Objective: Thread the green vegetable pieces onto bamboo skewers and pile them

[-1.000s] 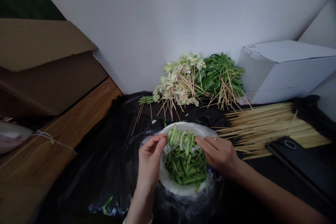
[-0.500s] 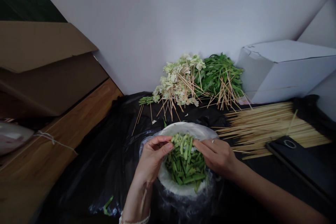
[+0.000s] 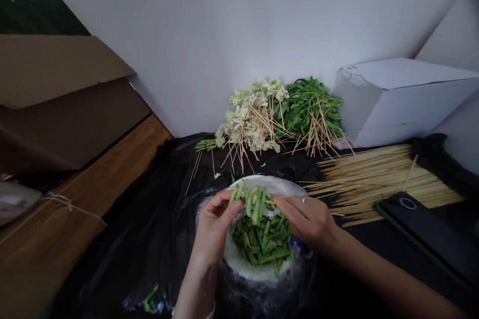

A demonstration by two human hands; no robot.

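Note:
A white bowl (image 3: 258, 271) wrapped in clear plastic holds cut green bean pieces (image 3: 267, 241). Above it, a row of green bean pieces threaded on a skewer (image 3: 251, 198) is held between both hands. My left hand (image 3: 215, 227) pinches the left end of the row. My right hand (image 3: 305, 219), with a ring on one finger, pinches the right end, where the stick is hidden by my fingers.
A black plastic sheet (image 3: 157, 219) covers the table. At the back lie skewered white-green cabbage (image 3: 250, 119) and skewered leafy greens (image 3: 310, 107). Loose bamboo skewers (image 3: 374, 179) lie right, by a black phone-like object (image 3: 422, 229). A white box (image 3: 400, 94) and cardboard box (image 3: 63, 99) stand by.
The row of skewered beans has risen slightly and shifted left between my hands; both hands stay over the bowl.

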